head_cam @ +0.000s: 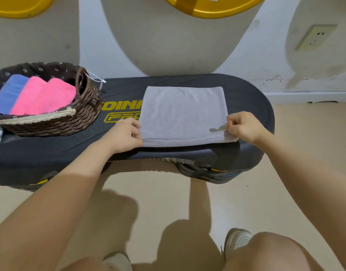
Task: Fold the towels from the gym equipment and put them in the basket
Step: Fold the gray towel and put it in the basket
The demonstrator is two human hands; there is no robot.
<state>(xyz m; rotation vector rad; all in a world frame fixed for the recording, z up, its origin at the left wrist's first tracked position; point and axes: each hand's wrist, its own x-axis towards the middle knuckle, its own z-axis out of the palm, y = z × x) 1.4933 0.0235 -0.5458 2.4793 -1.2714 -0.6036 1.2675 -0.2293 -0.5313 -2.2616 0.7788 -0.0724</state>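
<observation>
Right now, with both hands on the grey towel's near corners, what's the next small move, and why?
Probably lift the near edge and fold it over to the far edge. The left hand and right hand pinch the near corners of the grey towel, which lies flat, wider than the folded towels in the basket.

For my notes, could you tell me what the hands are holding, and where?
The grey towel: left hand pinches its near left corner, right hand its near right corner.
</observation>
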